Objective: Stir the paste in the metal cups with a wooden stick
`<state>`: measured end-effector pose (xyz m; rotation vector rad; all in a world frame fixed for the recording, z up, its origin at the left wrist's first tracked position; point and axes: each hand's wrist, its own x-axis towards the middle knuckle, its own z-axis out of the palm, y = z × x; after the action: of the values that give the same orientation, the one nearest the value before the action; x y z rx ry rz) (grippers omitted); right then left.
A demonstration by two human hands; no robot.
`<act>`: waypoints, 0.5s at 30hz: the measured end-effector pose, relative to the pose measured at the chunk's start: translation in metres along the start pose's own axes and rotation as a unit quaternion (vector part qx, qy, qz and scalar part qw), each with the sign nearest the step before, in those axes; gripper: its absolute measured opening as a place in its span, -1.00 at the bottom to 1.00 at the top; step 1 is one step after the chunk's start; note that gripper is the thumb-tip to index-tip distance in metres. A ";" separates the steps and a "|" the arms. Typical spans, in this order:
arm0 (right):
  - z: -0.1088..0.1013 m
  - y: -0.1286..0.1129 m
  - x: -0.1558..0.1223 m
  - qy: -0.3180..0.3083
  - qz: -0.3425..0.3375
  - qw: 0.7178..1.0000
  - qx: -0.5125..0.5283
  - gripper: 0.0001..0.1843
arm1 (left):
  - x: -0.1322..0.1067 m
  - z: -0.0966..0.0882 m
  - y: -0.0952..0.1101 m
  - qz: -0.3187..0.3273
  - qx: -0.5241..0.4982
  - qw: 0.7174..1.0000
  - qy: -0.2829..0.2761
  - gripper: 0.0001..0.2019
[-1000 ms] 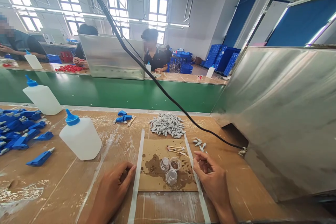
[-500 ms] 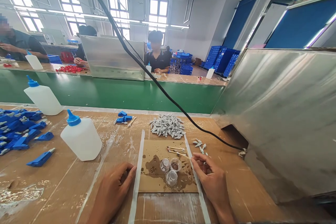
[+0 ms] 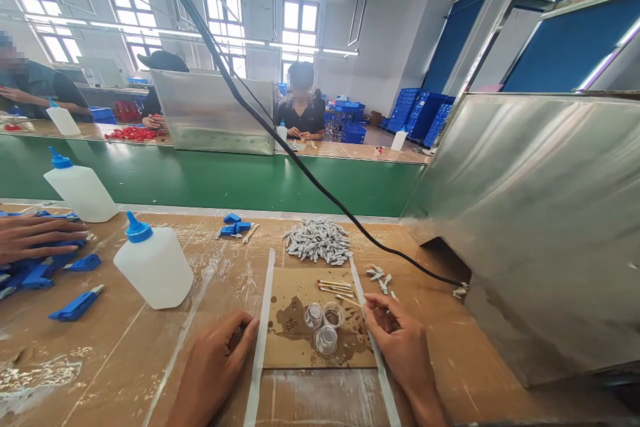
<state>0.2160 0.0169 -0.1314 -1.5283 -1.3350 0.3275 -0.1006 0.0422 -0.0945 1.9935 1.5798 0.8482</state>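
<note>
My right hand [image 3: 397,340] rests at the right edge of a stained cardboard pad [image 3: 300,340], its fingers pinched on a thin wooden stick [image 3: 350,301] that points left. My left hand [image 3: 215,363] lies on the table left of the pad, fingers curled loosely, thumb against the white tape strip [image 3: 260,340]; I cannot see anything in it. Three small clear cups [image 3: 324,325] stand on the pad between my hands. More sticks [image 3: 334,285] lie at the pad's far side.
A heap of small grey parts [image 3: 319,240] lies beyond the pad. A white bottle with a blue cap [image 3: 153,263] stands to the left, another [image 3: 80,188] further back. Someone else's hand [image 3: 33,237] lies on blue parts [image 3: 40,270] at far left. A steel panel [image 3: 540,213] stands to the right, with a black cable [image 3: 320,190] running to it.
Another person's hand has come in from the left over the blue parts. My right hand has shifted slightly left and now pinches a stick. My left hand has stayed put.
</note>
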 end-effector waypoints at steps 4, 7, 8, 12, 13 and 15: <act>0.000 0.000 0.001 0.022 0.014 1.000 -0.003 -0.70 | -0.001 0.000 -0.002 0.003 -0.001 1.000 0.003 -0.64; 0.001 0.001 0.002 0.011 0.009 1.000 -0.009 -0.72 | -0.001 0.000 -0.003 0.001 -0.001 1.000 0.003 -0.64; 0.001 0.001 0.002 0.004 0.004 1.000 -0.009 -0.72 | -0.001 0.000 -0.003 0.003 -0.001 1.000 0.002 -0.65; 0.002 0.002 0.002 -0.004 -0.003 1.000 0.000 -0.72 | -0.002 -0.001 -0.003 0.009 0.002 1.000 0.002 -0.66; 0.002 0.002 0.001 -0.002 0.001 1.000 0.001 -0.72 | -0.002 -0.001 -0.003 0.009 0.002 1.000 0.003 -0.66; 0.002 0.003 0.001 0.001 0.007 1.000 0.003 -0.70 | -0.001 0.000 -0.003 0.009 0.001 1.000 0.003 -0.66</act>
<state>0.2168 0.0190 -0.1342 -1.5338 -1.3211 0.3395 -0.1032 0.0420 -0.0969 2.0108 1.5691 0.8593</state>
